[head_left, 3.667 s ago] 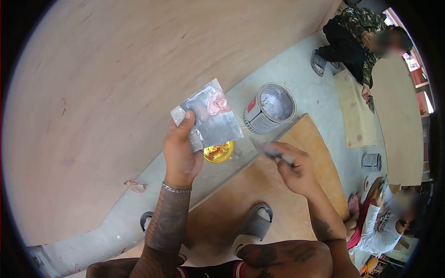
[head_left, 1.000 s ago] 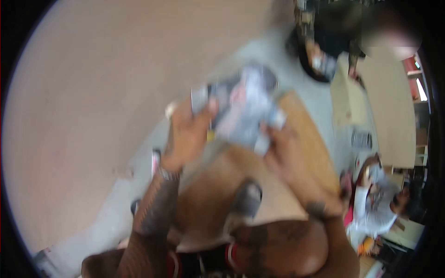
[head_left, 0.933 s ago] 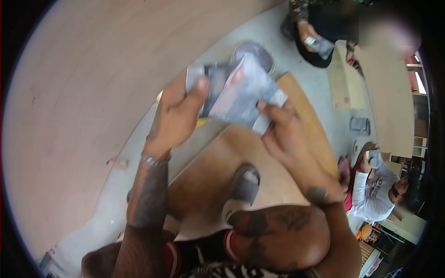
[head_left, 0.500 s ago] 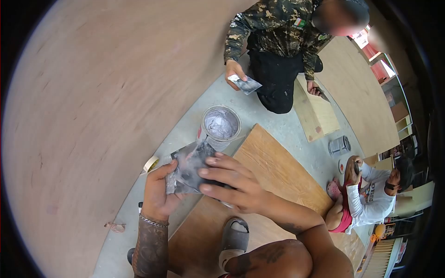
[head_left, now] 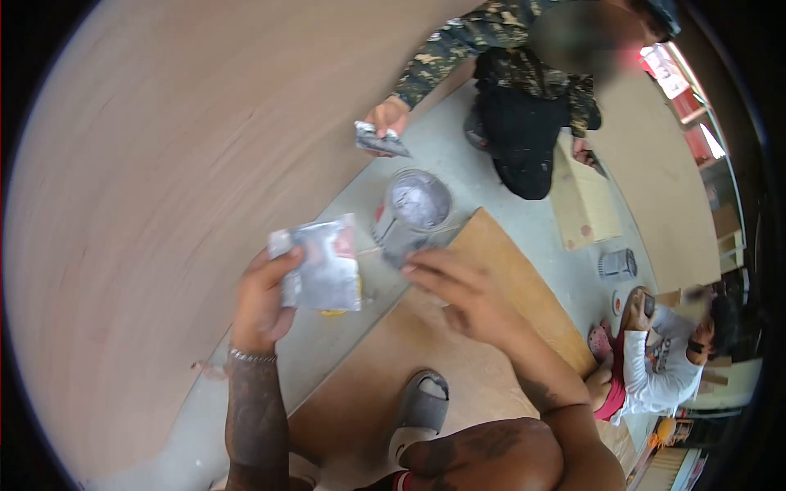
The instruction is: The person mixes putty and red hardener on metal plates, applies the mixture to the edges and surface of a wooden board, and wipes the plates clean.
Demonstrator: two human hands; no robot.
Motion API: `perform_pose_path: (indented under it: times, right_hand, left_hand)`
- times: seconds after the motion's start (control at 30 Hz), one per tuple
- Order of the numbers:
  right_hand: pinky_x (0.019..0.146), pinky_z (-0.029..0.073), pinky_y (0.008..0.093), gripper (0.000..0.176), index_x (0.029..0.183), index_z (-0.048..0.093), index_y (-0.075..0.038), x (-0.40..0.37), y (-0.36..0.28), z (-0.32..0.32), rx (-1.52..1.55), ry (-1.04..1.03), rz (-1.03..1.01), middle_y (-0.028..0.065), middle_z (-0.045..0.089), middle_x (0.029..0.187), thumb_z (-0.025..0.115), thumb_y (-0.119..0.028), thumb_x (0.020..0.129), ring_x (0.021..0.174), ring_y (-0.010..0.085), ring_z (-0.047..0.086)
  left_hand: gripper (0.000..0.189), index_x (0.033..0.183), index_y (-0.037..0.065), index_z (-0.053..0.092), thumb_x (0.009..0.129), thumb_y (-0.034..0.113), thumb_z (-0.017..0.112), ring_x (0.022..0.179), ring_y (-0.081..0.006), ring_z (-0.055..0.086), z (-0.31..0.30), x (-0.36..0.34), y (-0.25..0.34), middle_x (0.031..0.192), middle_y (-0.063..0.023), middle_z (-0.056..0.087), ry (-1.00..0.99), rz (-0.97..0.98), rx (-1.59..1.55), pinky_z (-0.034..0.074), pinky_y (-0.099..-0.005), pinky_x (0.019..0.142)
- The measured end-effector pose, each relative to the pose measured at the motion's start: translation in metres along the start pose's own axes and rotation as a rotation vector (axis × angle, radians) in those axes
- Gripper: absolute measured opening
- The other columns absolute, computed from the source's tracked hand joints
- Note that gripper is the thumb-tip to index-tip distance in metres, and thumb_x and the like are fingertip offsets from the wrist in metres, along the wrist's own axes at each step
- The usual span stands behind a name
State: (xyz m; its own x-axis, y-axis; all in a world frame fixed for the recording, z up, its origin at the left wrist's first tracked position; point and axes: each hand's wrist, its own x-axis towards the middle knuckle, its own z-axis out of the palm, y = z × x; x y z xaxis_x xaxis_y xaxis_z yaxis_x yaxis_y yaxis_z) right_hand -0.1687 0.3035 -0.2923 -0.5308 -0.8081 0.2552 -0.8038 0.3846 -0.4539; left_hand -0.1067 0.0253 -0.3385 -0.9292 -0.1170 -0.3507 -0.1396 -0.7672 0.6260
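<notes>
In the head view my left hand (head_left: 264, 299) grips a flat, silvery plastic-covered plate (head_left: 321, 266) by its left edge, thumb on top. A thin grey putty spreader (head_left: 403, 242) sits in the fingertips of my right hand (head_left: 467, 295), blurred by motion. The spreader overlaps the lower side of an open can (head_left: 381, 219) in this view. Greyish-white putty (head_left: 420, 200) fills much of that can. Between plate and spreader there is a gap.
A large wooden panel (head_left: 180, 155) spans the left. A co-worker in camouflage kneels beyond the can, one hand (head_left: 388, 116) holding a similar silvery piece. Brown boards (head_left: 524, 286) lie on the grey floor. Another can (head_left: 618, 264) and a seated person (head_left: 665, 356) are at right.
My right hand has lifted off the plate and moved right with the spreader. My left hand has shifted slightly left. The co-worker's hand with the silvery piece has moved left, above the can.
</notes>
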Motion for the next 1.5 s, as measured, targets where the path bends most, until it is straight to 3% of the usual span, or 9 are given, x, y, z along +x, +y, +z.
perform_pose_path:
  times: [0.33, 0.43, 0.67, 0.8, 0.87, 0.97, 1.03, 1.17, 1.5]
  right_hand:
    - [0.1, 0.045, 0.047, 0.048, 0.121, 0.064, -0.006, 0.019, -0.025, -0.006, -0.092, 0.029, -0.225, 0.0088, 0.058, 0.13, 0.067, -0.006, 0.073, 0.117, 0.0316, 0.056]
    - [0.104, 0.041, 0.0453, 0.046, 0.124, 0.062, -0.008, 0.019, -0.032, 0.001, 0.006, 0.183, -0.162, 0.0082, 0.055, 0.132, 0.062, -0.007, 0.077, 0.12, 0.0297, 0.052]
    - [0.102, 0.042, 0.0419, 0.06, 0.131, 0.056, -0.008, 0.0, -0.016, 0.029, 0.163, 0.194, -0.034, 0.013, 0.05, 0.136, 0.062, 0.005, 0.073, 0.119, 0.0329, 0.051]
    - [0.097, 0.046, 0.039, 0.065, 0.131, 0.056, -0.007, -0.043, 0.023, 0.05, 0.277, -0.142, 0.136, 0.0173, 0.049, 0.133, 0.059, 0.012, 0.069, 0.114, 0.0334, 0.054]
    - [0.092, 0.047, 0.0346, 0.053, 0.13, 0.057, -0.008, -0.053, 0.022, 0.034, 0.414, -0.02, 0.282, 0.0174, 0.053, 0.125, 0.057, 0.008, 0.08, 0.111, 0.0292, 0.057]
    - [0.092, 0.047, 0.0312, 0.037, 0.129, 0.057, -0.007, -0.057, 0.023, 0.039, 0.494, 0.256, 0.527, 0.0125, 0.059, 0.119, 0.054, -0.001, 0.092, 0.108, 0.0235, 0.058]
    - [0.096, 0.047, 0.0322, 0.029, 0.127, 0.057, -0.005, -0.058, 0.023, 0.05, 1.249, 0.671, 0.813, 0.0071, 0.063, 0.115, 0.052, -0.011, 0.098, 0.108, 0.0194, 0.059]
    - [0.098, 0.049, 0.0355, 0.028, 0.124, 0.054, -0.004, -0.074, 0.031, 0.085, 1.952, 1.133, 0.674, 0.0068, 0.063, 0.116, 0.055, -0.014, 0.098, 0.109, 0.0203, 0.061]
    - [0.084, 0.053, 0.034, 0.028, 0.12, 0.06, -0.006, -0.102, 0.019, 0.146, 1.883, 0.842, 0.734, 0.0076, 0.066, 0.107, 0.053, -0.022, 0.099, 0.098, 0.0184, 0.063]
  left_hand:
    - [0.033, 0.119, -0.004, 0.056, 0.091, 0.015, 0.057, 0.095, -0.0214, 0.065, 0.017, 0.001, -0.015, 0.108, -0.0131, 0.066, -0.139, -0.039, 0.53, 0.052, -0.0354, 0.086]
    - [0.041, 0.129, -0.005, 0.048, 0.093, 0.015, 0.048, 0.108, -0.029, 0.063, 0.026, -0.004, -0.02, 0.122, -0.0185, 0.061, -0.201, -0.252, -0.231, 0.052, -0.0413, 0.093]
    - [0.041, 0.129, -0.002, 0.049, 0.093, 0.015, 0.05, 0.108, -0.0275, 0.063, 0.017, -0.002, -0.019, 0.122, -0.0166, 0.061, -0.04, -0.253, -0.239, 0.054, -0.0406, 0.09]
    - [0.038, 0.13, -0.004, 0.048, 0.096, 0.012, 0.047, 0.107, -0.0275, 0.064, -0.029, 0.009, -0.004, 0.123, -0.0214, 0.061, -0.434, 0.008, -0.474, 0.057, -0.0373, 0.085]
    - [0.04, 0.134, -0.003, 0.045, 0.099, 0.015, 0.048, 0.106, -0.0278, 0.064, -0.006, 0.006, -0.005, 0.127, -0.0218, 0.058, -0.131, 0.095, -0.37, 0.057, -0.0381, 0.086]
    - [0.043, 0.137, -0.001, 0.042, 0.1, 0.021, 0.047, 0.111, -0.0279, 0.062, 0.002, -0.003, -0.043, 0.133, -0.0215, 0.054, -0.213, -0.011, -0.228, 0.054, -0.0384, 0.092]
    - [0.045, 0.139, -0.001, 0.04, 0.1, 0.022, 0.047, 0.114, -0.0278, 0.06, -0.004, -0.006, -0.078, 0.135, -0.0223, 0.051, -0.185, -0.077, -0.23, 0.052, -0.0387, 0.095]
    - [0.05, 0.143, 0.001, 0.035, 0.101, 0.026, 0.045, 0.126, -0.0264, 0.05, 0.028, -0.028, -0.129, 0.141, -0.0159, 0.047, -0.187, -0.232, -0.196, 0.043, -0.0414, 0.105]
    - [0.041, 0.132, 0.003, 0.049, 0.097, 0.025, 0.052, 0.116, -0.0233, 0.056, 0.005, -0.008, -0.152, 0.126, -0.0096, 0.058, -0.249, -0.381, 0.027, 0.043, -0.0412, 0.1]
